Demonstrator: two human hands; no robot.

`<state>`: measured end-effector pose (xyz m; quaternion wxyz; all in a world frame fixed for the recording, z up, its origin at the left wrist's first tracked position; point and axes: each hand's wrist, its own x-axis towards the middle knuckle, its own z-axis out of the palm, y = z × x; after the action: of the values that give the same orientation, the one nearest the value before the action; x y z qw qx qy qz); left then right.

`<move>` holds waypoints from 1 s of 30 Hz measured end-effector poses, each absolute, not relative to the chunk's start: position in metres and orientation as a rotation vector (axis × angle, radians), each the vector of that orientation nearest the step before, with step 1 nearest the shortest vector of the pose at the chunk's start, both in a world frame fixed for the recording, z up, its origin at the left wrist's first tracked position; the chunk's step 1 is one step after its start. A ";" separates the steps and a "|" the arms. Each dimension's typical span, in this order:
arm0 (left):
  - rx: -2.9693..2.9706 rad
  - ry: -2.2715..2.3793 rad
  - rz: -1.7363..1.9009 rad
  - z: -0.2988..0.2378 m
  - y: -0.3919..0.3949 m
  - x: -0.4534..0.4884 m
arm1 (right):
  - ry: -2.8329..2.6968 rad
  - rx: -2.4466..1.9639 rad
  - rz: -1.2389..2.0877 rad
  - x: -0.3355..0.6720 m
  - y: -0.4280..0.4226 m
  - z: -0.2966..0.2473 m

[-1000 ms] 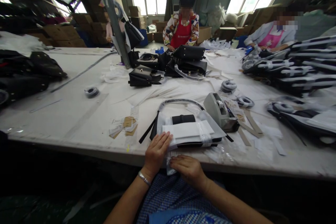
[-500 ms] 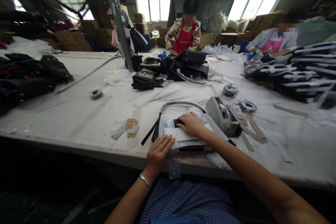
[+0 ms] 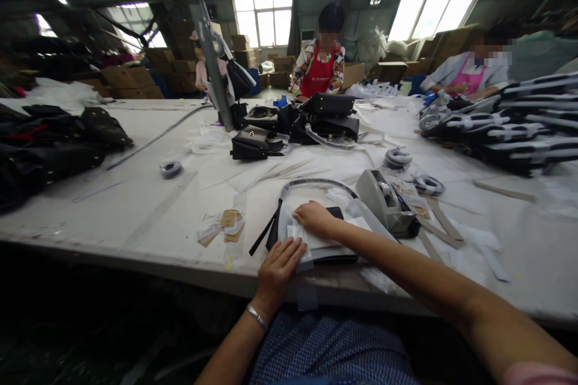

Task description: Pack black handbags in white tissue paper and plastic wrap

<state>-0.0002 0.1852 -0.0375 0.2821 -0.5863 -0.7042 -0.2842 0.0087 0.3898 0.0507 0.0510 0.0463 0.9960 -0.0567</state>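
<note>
A black handbag (image 3: 335,259) lies on the table in front of me, partly covered by white wrapping (image 3: 326,251). Its handle (image 3: 318,181), wrapped in a clear covering, arches away from me, and a black strap end (image 3: 262,237) sticks out on the left. My left hand (image 3: 279,267) rests flat on the bag's near left corner, fingers stretched out over the wrapping. Higher up on the bag, the fingers of my right hand (image 3: 315,219) are bunched together at the white wrapping; the fingertips are partly hidden.
A grey tape dispenser (image 3: 382,201) stands just right of the bag. Brown tags (image 3: 231,224) lie to the left, wrapped coils (image 3: 397,158) beyond the dispenser. Black bags (image 3: 327,120) are piled mid-table beside a metal post (image 3: 212,60). Co-workers (image 3: 318,69) stand across the table.
My right hand has slid left across the bag and its fingers have drawn together, uncovering a black part. My left hand stays flat on the corner. The view has shifted slightly.
</note>
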 end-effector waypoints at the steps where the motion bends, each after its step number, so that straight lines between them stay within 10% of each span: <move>1: -1.568 -1.886 -0.761 -0.038 0.185 0.000 | 3.060 0.100 -0.178 0.018 0.388 0.049; 30: -1.888 -2.270 -0.941 0.011 0.172 -0.020 | 3.784 -0.693 -0.504 0.128 0.358 -0.003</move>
<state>-0.0196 0.1721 0.0112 0.0212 -0.6092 -0.7323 -0.3036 0.1280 0.3582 -0.0031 -0.3608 -0.1666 0.9096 -0.1211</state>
